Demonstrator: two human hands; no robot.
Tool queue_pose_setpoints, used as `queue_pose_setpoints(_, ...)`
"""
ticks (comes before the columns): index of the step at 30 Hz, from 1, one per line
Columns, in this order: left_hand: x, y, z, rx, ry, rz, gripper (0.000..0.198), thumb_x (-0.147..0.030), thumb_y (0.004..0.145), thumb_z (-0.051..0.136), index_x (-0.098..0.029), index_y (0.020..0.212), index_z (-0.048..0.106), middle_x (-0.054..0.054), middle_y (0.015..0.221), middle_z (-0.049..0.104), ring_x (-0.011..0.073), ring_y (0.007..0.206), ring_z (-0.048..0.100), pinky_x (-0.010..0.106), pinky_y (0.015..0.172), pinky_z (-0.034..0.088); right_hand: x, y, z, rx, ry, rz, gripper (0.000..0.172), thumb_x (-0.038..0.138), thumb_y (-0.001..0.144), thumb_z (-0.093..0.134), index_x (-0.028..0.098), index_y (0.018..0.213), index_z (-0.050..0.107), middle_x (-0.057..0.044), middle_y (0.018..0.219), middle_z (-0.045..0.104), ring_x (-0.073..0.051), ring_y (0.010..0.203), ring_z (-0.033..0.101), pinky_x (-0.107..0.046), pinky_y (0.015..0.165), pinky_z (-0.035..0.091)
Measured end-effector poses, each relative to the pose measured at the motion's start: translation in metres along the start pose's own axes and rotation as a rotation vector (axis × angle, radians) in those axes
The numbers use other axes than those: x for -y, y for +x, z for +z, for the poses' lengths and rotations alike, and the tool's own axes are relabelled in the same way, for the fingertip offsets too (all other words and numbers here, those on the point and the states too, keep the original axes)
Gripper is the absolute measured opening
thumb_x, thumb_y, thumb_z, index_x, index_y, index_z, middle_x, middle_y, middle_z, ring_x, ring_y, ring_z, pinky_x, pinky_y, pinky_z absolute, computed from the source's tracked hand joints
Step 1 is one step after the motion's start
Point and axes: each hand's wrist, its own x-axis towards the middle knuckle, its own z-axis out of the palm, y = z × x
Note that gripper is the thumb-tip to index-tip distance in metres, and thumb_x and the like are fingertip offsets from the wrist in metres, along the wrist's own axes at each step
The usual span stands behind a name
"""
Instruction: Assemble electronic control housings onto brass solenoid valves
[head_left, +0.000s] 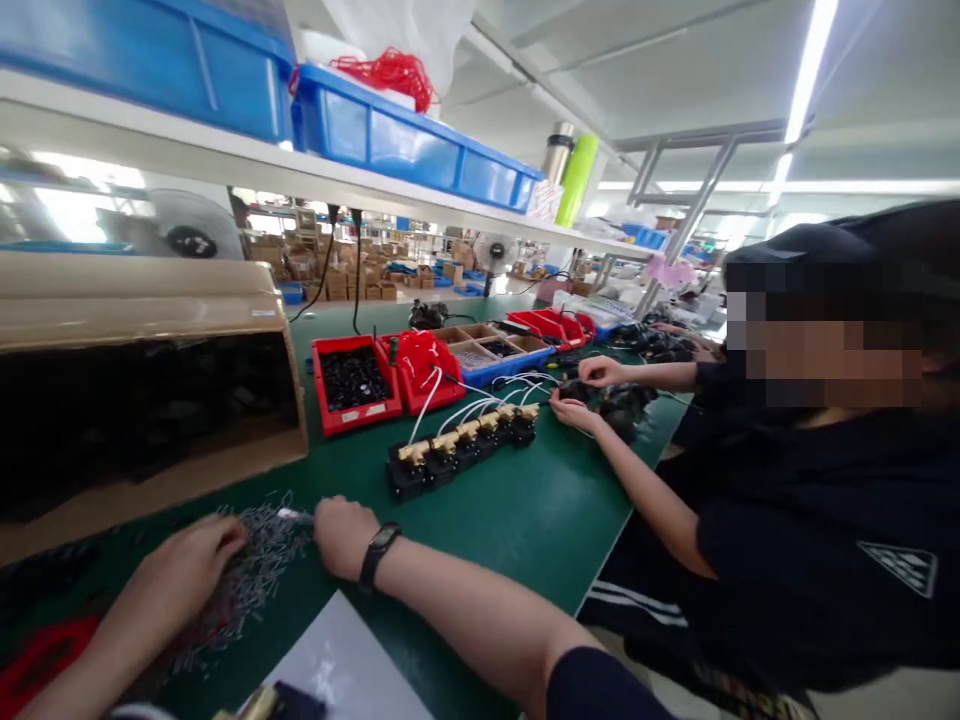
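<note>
A loose pile of long thin silver screws (262,570) lies on the green table. My left hand (180,570) is over the pile's left side, thumb and fingers pinched together; whatever is between them is too small to make out. At the pile's right edge is my right hand (343,538), with a dark band on its wrist. Its fingers are curled and mostly turned away, and a small pale shiny bit shows beside them; I cannot tell what they hold. Farther forward stands a row of several black valve units with brass fittings (469,432) and white wires.
A cardboard box (289,400) of dark parts stands at left. Red bins (360,412) and a blue divided tray (517,362) line the back. White paper (345,660) lies near me. At right, a co-worker's hands (577,410) handle black parts. A shelf (337,180) with blue crates runs overhead.
</note>
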Motion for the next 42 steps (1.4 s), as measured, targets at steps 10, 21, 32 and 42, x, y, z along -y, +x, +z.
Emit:
queue_pose_setpoints(10,-0.035,-0.178,-0.043,-0.448,-1.516,-0.747,0.011,-0.013,0.067,0.065,-0.016,0.076,0.058,0.001,0.071,0.059,0.0095,0.061,0.054,0.017,0.055,0.047,0.002,-0.053,0.009,0.373,0.577,-0.196,0.016,0.012,0.085,0.040,0.015,0.089,0.055,0.004,0.062,0.050,-0.008,0.046,0.042,-0.017,0.044,0.035)
queue_pose_setpoints(21,-0.047,-0.194,0.018,-0.339,-1.364,-0.681,0.023,-0.029,0.065,0.071,-0.012,0.080,0.063,0.004,0.071,0.065,0.0128,0.064,0.057,0.023,0.061,0.045,0.010,-0.057,0.034,0.391,0.687,-0.270,0.004,0.014,0.077,0.054,0.015,0.076,0.057,-0.005,0.086,0.066,-0.016,0.078,0.060,-0.026,0.070,0.045)
queue_pose_setpoints(32,-0.047,-0.188,0.033,-0.197,-0.996,-0.574,0.016,-0.028,0.070,0.060,-0.014,0.076,0.062,0.001,0.064,0.059,0.0128,0.058,0.052,0.024,0.054,0.040,0.006,-0.079,0.024,0.158,0.317,-0.272,0.016,0.016,0.077,0.051,0.017,0.082,0.067,-0.001,0.064,0.063,-0.013,0.052,0.049,-0.023,0.050,0.035)
queue_pose_setpoints(42,-0.033,-0.183,0.024,-0.016,-0.442,-0.069,0.016,-0.014,0.081,0.049,-0.019,0.083,0.065,0.001,0.078,0.054,0.0135,0.069,0.052,0.024,0.062,0.037,-0.009,-0.078,0.028,0.090,0.355,-0.593,0.027,0.005,0.076,0.043,0.018,0.086,0.065,-0.005,0.086,0.069,-0.017,0.080,0.063,-0.027,0.071,0.048)
